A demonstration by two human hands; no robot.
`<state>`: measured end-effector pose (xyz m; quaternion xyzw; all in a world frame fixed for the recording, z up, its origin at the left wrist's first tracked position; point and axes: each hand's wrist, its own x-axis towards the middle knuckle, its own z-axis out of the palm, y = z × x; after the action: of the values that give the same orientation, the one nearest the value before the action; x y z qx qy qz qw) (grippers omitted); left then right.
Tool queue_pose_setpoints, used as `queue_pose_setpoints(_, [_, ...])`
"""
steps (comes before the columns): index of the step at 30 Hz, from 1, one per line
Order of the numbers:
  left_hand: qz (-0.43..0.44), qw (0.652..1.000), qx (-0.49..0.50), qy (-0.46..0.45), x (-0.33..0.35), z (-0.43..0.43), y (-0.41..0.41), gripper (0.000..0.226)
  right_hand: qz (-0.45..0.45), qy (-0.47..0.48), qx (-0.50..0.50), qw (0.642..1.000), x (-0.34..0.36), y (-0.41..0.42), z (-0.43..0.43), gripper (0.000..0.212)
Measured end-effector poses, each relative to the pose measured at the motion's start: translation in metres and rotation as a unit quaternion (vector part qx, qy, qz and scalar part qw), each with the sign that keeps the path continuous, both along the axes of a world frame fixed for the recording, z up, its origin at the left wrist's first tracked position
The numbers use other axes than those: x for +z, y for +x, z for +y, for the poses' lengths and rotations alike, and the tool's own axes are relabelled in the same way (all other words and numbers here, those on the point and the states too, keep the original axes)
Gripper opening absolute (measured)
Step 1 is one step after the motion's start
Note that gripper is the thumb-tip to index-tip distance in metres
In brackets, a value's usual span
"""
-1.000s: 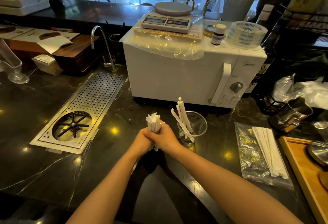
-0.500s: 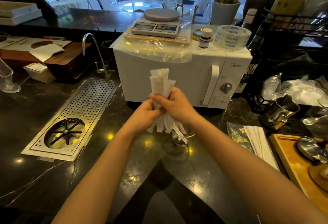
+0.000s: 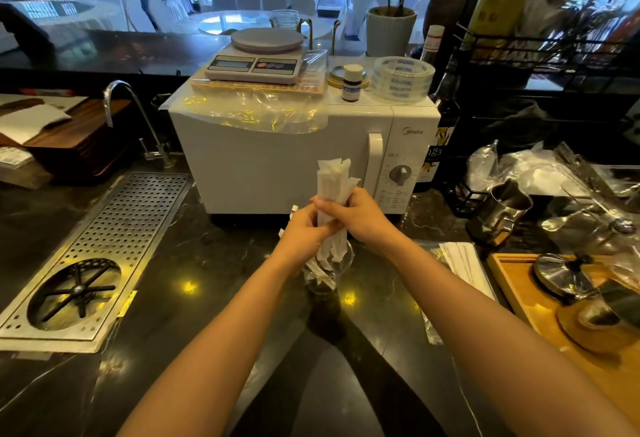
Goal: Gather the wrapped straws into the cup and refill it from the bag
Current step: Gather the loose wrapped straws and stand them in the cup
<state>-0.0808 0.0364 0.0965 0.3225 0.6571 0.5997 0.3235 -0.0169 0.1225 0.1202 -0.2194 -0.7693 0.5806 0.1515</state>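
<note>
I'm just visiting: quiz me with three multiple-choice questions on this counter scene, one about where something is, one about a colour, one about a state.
1. Where is the scale?
A. on the microwave
B. in the sink
C. on the wooden tray

2. What colour are the straws' wrappers?
A. red
B. white
C. green

3. How are the straws held?
A. lying loose on the counter
B. by one hand only
C. bunched in both hands above the cup

Answers:
1 A, it sits atop the microwave.
2 B, the wrappers are plain white.
3 C, the left hand and right hand grip the bundle over the cup.
</note>
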Motion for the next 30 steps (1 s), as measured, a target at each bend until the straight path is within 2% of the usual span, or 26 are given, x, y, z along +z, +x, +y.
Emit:
queue_pose_setpoints(3, [0.006, 1.000, 0.014, -0.016, -0.010, 0.005, -0.001, 0.034, -0.012, 0.008, 0.003, 1.000, -0.007, 0.000, 0.005, 0.033])
queue_pose_setpoints(7, [0.036, 0.998, 0.038, -0.029, -0.020, 0.009, -0.006, 0.028, -0.017, 0.035, 0.000, 0.999, -0.015, 0.001, 0.013, 0.017])
queue_pose_setpoints(9, [0.038, 0.998, 0.054, -0.016, -0.023, 0.009, -0.008, 0.022, -0.025, 0.044, -0.003, 0.999, -0.018, 0.002, 0.015, 0.022])
queue_pose_setpoints(11, [0.047, 0.997, 0.066, -0.014, -0.022, 0.009, -0.009, 0.025, -0.037, 0.057, -0.009, 0.998, -0.018, 0.003, 0.017, 0.027])
queue_pose_setpoints(16, [0.162, 0.983, 0.077, -0.028, -0.019, 0.010, -0.011, 0.030, -0.063, 0.102, -0.005, 0.993, -0.019, 0.002, 0.018, 0.023])
queue_pose_setpoints(20, [0.293, 0.951, 0.089, -0.048, -0.020, 0.004, -0.012, 0.033, -0.069, 0.133, 0.009, 0.989, -0.023, 0.002, 0.017, 0.022])
queue_pose_setpoints(25, [0.411, 0.907, 0.069, -0.065, -0.027, -0.009, -0.014, 0.037, -0.077, 0.145, 0.038, 0.986, -0.025, 0.003, 0.010, 0.029])
queue_pose_setpoints(30, [0.555, 0.821, 0.083, -0.102, -0.031, -0.019, -0.016, 0.032, -0.095, 0.201, 0.071, 0.972, -0.025, 0.002, 0.006, 0.035])
